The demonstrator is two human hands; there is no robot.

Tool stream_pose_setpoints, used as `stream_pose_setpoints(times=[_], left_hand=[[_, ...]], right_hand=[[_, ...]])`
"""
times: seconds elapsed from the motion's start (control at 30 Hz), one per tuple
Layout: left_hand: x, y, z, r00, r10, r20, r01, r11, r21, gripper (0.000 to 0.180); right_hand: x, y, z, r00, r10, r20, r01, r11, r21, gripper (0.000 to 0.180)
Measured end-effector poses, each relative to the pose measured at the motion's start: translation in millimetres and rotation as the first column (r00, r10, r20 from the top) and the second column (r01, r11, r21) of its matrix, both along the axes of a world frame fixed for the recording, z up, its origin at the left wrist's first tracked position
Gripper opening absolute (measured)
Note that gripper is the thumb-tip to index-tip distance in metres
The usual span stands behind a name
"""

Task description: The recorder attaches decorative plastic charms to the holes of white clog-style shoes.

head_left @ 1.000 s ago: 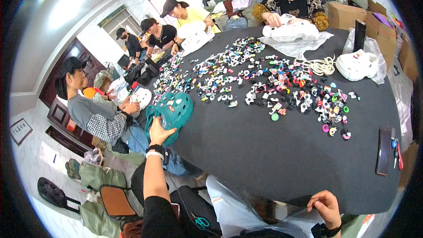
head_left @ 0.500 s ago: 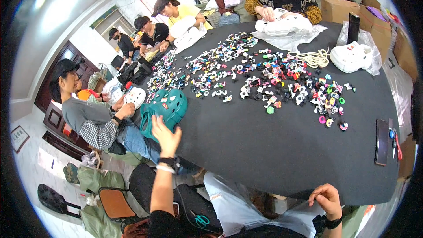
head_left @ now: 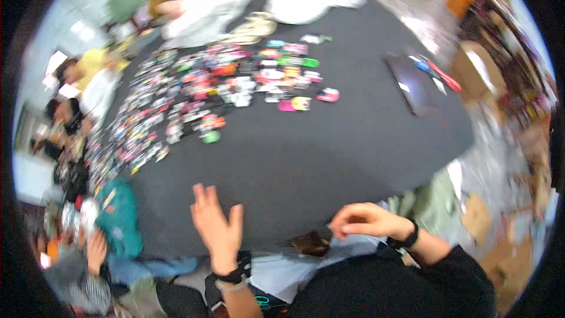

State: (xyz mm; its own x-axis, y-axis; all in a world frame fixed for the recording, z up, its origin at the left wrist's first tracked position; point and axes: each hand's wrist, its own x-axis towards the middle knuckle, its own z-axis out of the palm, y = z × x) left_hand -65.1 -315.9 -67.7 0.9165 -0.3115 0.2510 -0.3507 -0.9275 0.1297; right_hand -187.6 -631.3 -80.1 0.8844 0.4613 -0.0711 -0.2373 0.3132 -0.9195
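Head view, lower centre: left hand (head_left: 216, 232) hovers flat, fingers spread, empty over round black cloth-covered table (head_left: 329, 153); right hand (head_left: 360, 221) pinches its edge, apparently steadying it.

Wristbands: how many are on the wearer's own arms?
2. A dark one on the left wrist, just below the open left hand, and a black one on the right wrist, behind the curled right hand at the black table edge. Sleeves may hide more.
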Motion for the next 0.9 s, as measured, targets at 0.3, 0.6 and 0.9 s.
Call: stream_pose_setpoints(times=[0.3, 0.6, 0.9], left_hand=[[0, 5, -4, 0.997, -0.080, 0.000, 0.080, 0.991, 0.110, 0.051], [0, 4, -7, 0.994, -0.112, -0.005, 0.112, 0.989, 0.097, 0.051], [6, 7, -7, 0.990, -0.140, -0.020, 0.140, 0.989, 0.047, 0.050]], right_hand=[[-121, -96, -91, 0.749, -0.521, -0.410, 0.415, 0.850, -0.324, 0.029], [-230, -161, -284, 0.622, -0.771, -0.134, 0.049, 0.209, -0.977, 0.036], [-229, -148, -306, 0.694, -0.033, -0.719, -0.691, -0.310, -0.653, 0.040]])
